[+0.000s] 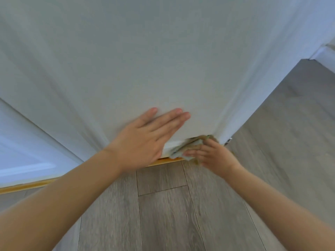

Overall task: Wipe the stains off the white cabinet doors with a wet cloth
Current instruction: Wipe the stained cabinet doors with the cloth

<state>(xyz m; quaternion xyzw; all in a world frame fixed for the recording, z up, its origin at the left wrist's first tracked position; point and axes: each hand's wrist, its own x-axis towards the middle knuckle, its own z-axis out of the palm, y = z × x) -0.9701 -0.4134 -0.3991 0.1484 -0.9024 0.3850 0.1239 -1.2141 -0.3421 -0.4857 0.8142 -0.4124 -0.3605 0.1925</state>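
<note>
Pressing flat, fingers straight: left hand on cabinet door; right hand grips crumpled cloth, lying along door's bottom edge.

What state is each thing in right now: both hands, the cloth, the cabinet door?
left hand: open, flat against the door, fingers straight.
right hand: pressing the cloth to the door's bottom corner.
cloth: bunched, against the door's lower edge; wetness cannot be told.
cabinet door: white, no stain visible, image blurred.

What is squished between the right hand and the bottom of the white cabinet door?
A crumpled greenish cloth, seen in the head view.
</note>
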